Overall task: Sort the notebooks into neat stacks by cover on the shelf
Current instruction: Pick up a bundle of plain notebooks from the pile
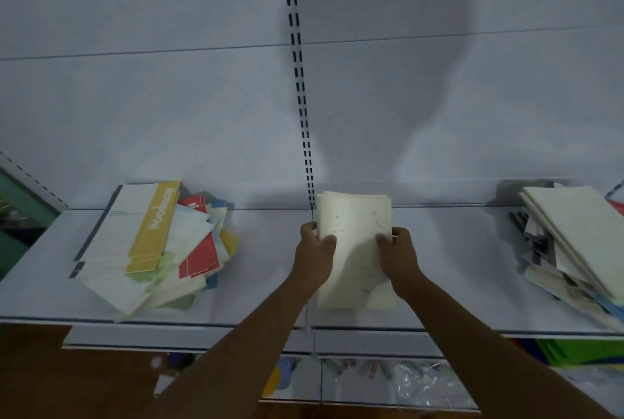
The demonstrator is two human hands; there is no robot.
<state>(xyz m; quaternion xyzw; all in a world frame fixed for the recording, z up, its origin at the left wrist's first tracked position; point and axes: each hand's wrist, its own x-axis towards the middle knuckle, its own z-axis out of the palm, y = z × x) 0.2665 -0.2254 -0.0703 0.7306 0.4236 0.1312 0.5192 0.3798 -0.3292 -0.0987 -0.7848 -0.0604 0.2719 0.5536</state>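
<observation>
A stack of cream notebooks (355, 216) with faint dotted line patterns lies in the middle of the white shelf (270, 276). My left hand (315, 251) grips its left edge and my right hand (398, 254) grips its right edge, thumbs on the top cover. To the left sits a messy pile of notebooks (152, 249) with white, yellow-banded, red, green and blue covers, fanned out at angles. At the far right lies another untidy pile of cream and white notebooks (570, 243), tilted and partly cut off by the frame.
A slotted upright rail (299, 81) runs down the white back panel behind the middle stack. Lower shelves below hold plastic-wrapped goods (405, 381) and green items (574, 351). My shadow falls on the back panel.
</observation>
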